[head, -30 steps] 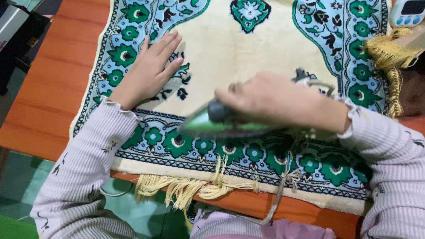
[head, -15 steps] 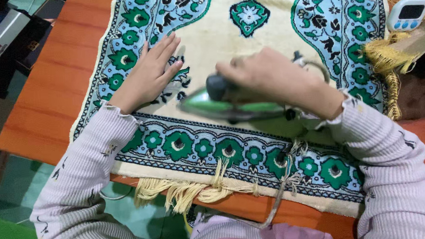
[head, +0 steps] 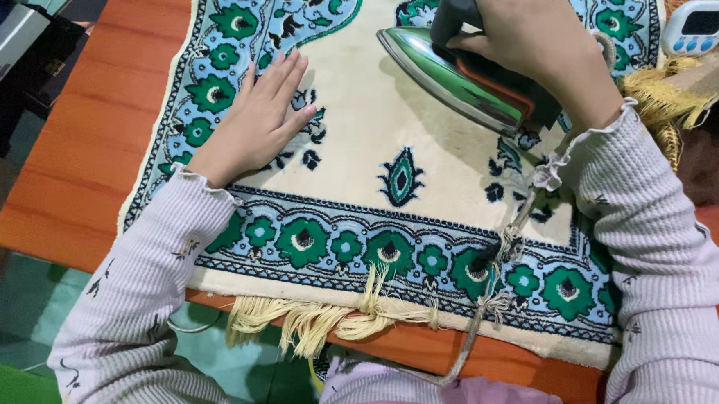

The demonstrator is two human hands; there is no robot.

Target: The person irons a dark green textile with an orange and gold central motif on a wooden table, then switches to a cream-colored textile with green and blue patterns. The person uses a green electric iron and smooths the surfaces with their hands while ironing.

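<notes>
Iron point(head: 451, 70) sits on the cream centre of the patterned rug point(head: 373, 144), up near its far end, tip pointing left. Right hand point(head: 531, 33) closed around the iron's dark handle. Left hand point(head: 257, 121) open, flat, palm down on the rug's blue-green border. Frayed cord point(head: 495, 285) trails off the near edge of the orange table point(head: 78, 159). White timer point(head: 695, 27) far right.
</notes>
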